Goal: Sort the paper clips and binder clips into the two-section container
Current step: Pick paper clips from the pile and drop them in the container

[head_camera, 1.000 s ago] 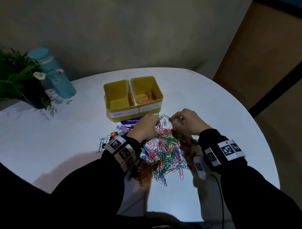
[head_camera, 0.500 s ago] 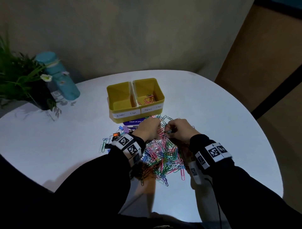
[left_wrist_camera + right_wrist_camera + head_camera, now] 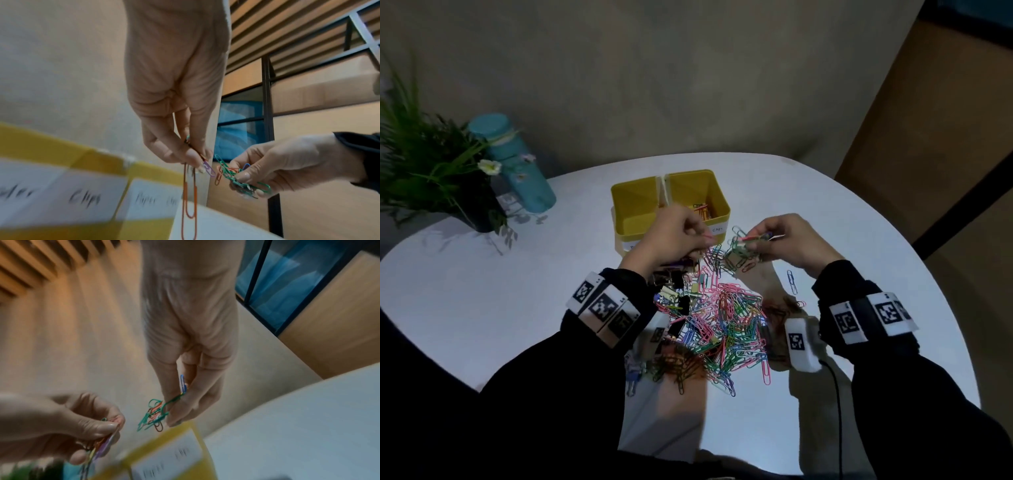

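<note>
A yellow two-section container [image 3: 640, 205] stands at the table's middle back; its right section holds a few paper clips [image 3: 702, 213]. A heap of coloured paper clips [image 3: 726, 325] lies in front of it, with dark binder clips [image 3: 671, 284] at the heap's left edge. My left hand [image 3: 678, 236] is raised before the container and pinches a few paper clips [image 3: 190, 191], an orange one hanging down. My right hand [image 3: 787, 243] is lifted beside it and pinches a tangled bunch of mostly green paper clips [image 3: 739, 253], also seen in the wrist views [image 3: 156, 417].
A teal bottle [image 3: 517, 168] and a potted plant [image 3: 431, 168] stand at the table's far left. One loose blue clip [image 3: 792, 281] lies to the right of the heap. The rounded table edge [image 3: 928, 274] curves close on the right.
Both hands have risen from the heap with clips pinched. The left hand moved up towards the container's front; the right hand moved up and right, apart from the left.
</note>
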A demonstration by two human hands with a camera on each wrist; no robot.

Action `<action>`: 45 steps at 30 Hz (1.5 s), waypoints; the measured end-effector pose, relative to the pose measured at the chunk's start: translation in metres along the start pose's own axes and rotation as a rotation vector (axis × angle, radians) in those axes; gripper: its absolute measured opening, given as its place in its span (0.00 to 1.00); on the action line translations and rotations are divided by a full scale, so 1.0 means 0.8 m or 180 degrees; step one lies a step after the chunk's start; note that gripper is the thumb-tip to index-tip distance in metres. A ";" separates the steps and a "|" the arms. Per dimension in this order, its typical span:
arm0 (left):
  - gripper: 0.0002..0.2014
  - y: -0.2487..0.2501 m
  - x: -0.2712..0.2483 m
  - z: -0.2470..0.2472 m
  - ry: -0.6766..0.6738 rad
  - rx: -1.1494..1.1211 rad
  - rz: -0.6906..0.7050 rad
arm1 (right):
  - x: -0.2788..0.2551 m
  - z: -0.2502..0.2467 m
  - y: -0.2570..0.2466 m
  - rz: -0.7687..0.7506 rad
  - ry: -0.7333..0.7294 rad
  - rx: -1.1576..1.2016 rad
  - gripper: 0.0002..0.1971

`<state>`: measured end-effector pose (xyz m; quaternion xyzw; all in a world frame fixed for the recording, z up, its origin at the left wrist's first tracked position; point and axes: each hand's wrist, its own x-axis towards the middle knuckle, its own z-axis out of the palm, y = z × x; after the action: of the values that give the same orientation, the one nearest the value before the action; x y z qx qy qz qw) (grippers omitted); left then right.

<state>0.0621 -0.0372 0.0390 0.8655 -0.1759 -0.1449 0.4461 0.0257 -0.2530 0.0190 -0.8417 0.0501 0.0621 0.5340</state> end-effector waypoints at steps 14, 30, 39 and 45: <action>0.10 0.026 0.081 -0.043 0.1019 -0.0330 -0.0531 | 0.107 0.045 -0.079 0.0106 0.0765 0.0422 0.06; 0.04 -0.015 -0.018 0.047 -0.0156 0.0626 0.0096 | -0.005 0.005 -0.002 0.0610 -0.0252 -0.0815 0.13; 0.36 -0.027 -0.025 0.099 -0.0864 0.2300 -0.0345 | -0.037 0.028 0.057 0.1520 -0.0123 -0.2505 0.19; 0.28 -0.029 -0.022 0.103 -0.0724 0.2192 -0.0391 | -0.029 0.056 0.042 0.0884 -0.0511 -0.2032 0.32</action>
<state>0.0167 -0.0765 -0.0248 0.9522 -0.2105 -0.1991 0.0966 -0.0046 -0.2260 -0.0265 -0.9437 0.1000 0.2126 0.2328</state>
